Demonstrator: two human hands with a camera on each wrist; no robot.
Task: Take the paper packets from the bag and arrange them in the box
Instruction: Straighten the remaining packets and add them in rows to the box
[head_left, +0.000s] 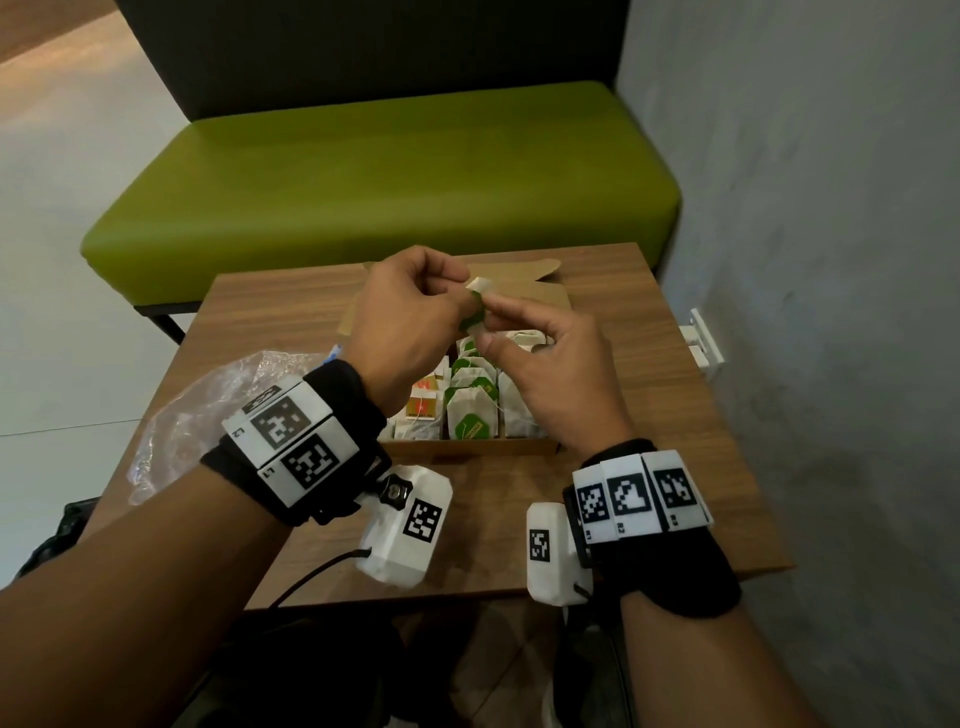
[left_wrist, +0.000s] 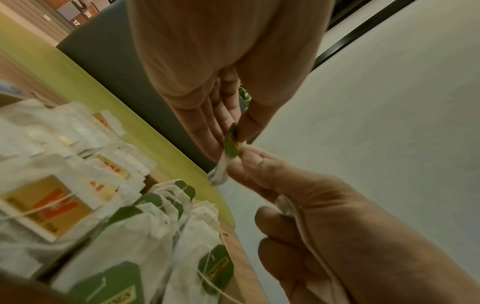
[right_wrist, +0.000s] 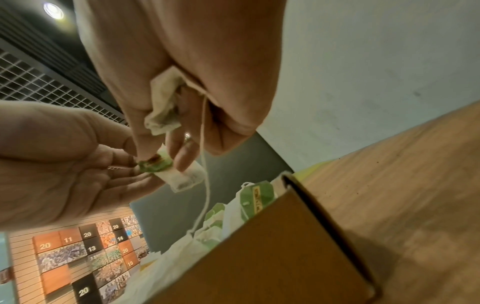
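Observation:
Above the open cardboard box (head_left: 467, 448), both hands meet on one small white paper packet (head_left: 479, 287) with a green tag. My left hand (head_left: 457, 291) pinches it from the left and my right hand (head_left: 488, 327) from the right. In the right wrist view the packet (right_wrist: 182, 176) sits between the fingertips, while a second, crumpled packet (right_wrist: 163, 102) is tucked in the right hand's curled fingers, its string hanging down. Rows of packets (head_left: 470, 410) with green and orange tags stand in the box. The clear plastic bag (head_left: 208, 410) lies left of the box.
The box stands on a small wooden table (head_left: 649, 415). A green bench (head_left: 389, 171) runs behind it. A grey wall (head_left: 831, 260) with a white socket (head_left: 701, 338) is close on the right. The box's flaps (head_left: 524, 273) stand open at the back.

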